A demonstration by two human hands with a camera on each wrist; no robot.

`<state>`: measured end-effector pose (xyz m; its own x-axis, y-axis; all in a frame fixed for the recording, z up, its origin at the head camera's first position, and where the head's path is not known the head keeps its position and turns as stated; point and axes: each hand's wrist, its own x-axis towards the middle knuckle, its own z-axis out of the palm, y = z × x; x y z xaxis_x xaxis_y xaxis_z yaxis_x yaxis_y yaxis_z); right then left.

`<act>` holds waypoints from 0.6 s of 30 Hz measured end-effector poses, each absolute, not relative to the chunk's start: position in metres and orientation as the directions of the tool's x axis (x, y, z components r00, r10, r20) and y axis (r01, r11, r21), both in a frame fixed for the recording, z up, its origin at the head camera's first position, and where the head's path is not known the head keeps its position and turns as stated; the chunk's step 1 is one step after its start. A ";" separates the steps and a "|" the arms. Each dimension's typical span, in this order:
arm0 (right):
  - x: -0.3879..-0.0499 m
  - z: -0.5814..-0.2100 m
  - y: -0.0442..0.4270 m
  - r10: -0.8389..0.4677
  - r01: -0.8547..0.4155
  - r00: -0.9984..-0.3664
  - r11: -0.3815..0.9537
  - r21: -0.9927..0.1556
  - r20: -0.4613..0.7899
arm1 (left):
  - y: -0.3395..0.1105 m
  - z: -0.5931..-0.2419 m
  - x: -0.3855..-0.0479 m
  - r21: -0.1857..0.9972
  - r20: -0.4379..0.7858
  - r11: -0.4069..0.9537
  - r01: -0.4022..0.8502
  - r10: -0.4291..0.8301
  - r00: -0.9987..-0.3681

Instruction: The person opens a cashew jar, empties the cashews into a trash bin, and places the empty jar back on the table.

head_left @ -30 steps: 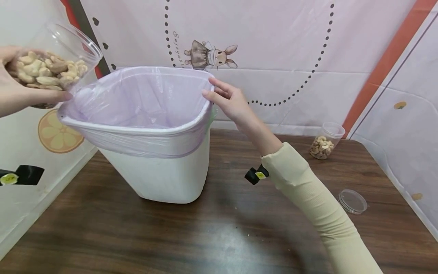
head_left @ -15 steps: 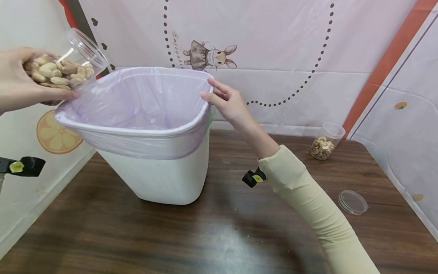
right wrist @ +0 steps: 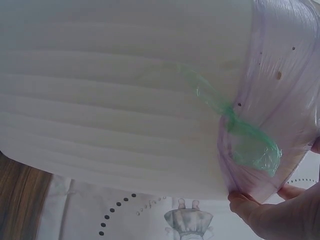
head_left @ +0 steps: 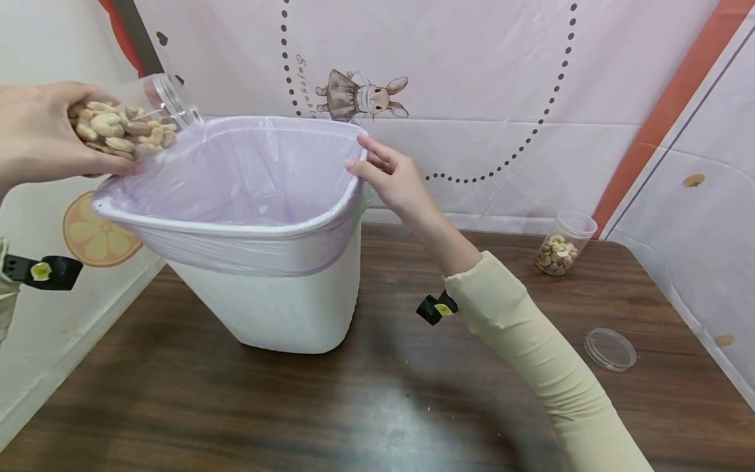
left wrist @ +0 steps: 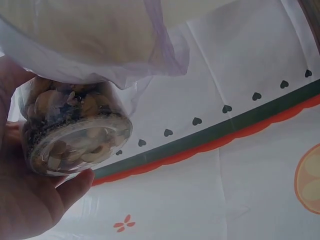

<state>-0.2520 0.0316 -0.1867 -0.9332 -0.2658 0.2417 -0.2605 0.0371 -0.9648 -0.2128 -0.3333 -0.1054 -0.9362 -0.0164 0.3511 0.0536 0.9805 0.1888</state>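
Jar (head_left: 138, 124) at the edge of the bin (head_left: 295, 314), with nuts (head_left: 109, 126) aboard

Tipped well over and held right up at the bin's left end, mouth towards the liner (head_left: 265, 257)! Gripped in the left hand (head_left: 47, 136), with fingers curled round its body. Could not tell whether fully past the rim. Over, then, to the right hand (head_left: 396, 177): planted on the far-right corner, pinching rim and liner between thumb and fingers.

Done, by the look of it: jar uncapped, liner spread over the rim, tilt begun. Remaining, as far as could be judged: most or all of the load, bunched along the jar's lower side, with none spotted in the visible part of the liner. Early going, surely. Untouched away to the right: a second jar (head_left: 556, 252), part-filled with nuts too, and nearer the front, a clear lid (head_left: 610, 349) lying flat.

Underfoot: a dark wooden table (head_left: 236, 413), glossy at the front and dotted with pale specks (head_left: 428, 408). All around: pale printed sheeting (head_left: 472, 78), complete with a sideways rabbit (head_left: 362, 93) and, low on the left, an orange slice (head_left: 101, 231). Also caught from the right wrist: green plastic (right wrist: 257, 147) against the liner.
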 end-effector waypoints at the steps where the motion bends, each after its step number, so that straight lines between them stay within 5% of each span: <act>1: -0.252 -0.187 0.031 -0.266 -0.261 -0.933 0.035 -0.965 0.243 | -0.333 -0.105 -0.213 0.170 0.349 0.984 0.056 -0.007 -0.937; 18: -0.253 -0.188 0.029 -0.259 -0.283 -0.928 0.021 -0.959 0.269 | -0.324 -0.100 -0.216 -0.140 0.329 0.987 0.085 0.127 -0.936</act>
<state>-0.2525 0.0286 -0.1878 -0.9278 -0.2589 0.2686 -0.2835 0.0212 -0.9587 -0.2158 -0.3245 -0.0996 -0.9356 0.1272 0.3293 0.0849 0.9865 -0.1398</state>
